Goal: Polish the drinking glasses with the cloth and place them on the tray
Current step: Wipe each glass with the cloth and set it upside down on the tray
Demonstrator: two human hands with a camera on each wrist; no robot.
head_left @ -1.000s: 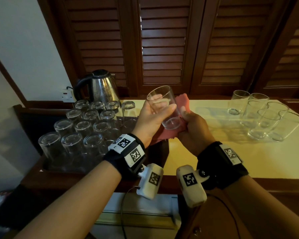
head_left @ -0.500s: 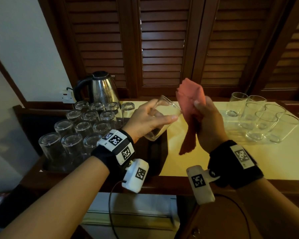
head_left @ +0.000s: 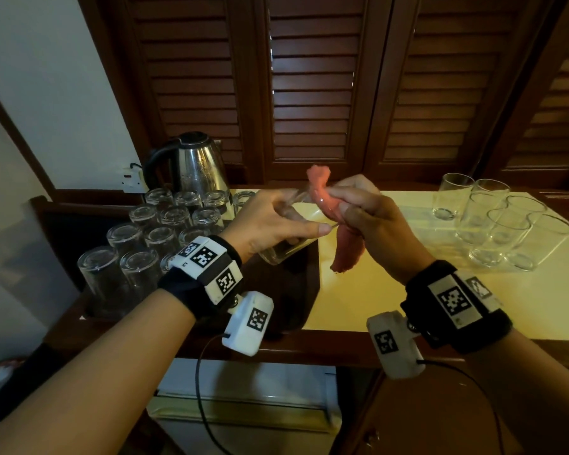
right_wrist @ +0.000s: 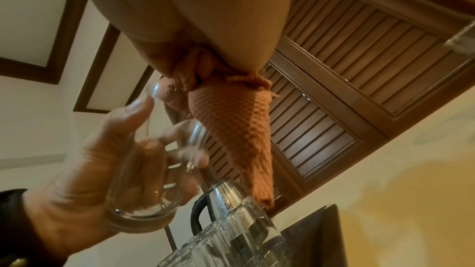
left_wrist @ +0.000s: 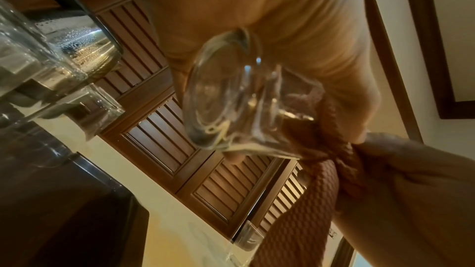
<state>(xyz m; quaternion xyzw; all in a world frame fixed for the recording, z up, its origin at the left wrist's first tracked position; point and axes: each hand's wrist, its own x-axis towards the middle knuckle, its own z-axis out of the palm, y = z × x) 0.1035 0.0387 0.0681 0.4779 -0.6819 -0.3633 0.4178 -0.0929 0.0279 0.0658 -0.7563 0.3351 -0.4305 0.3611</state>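
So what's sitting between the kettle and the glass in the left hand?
In the head view, rows of upturned glasses on the dark tray fill the stretch from the kettle to the held glass.

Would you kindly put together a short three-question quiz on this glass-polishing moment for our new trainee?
1. True or false: the left hand grips the clear drinking glass being polished.
2. Which hand holds the pink waffle-weave cloth?
A. left
B. right hand
C. neither
3. Fill in: the upside-down clear glasses stand on the dark tray in front of the steel electric ______.

Key:
1. True.
2. B.
3. Kettle.
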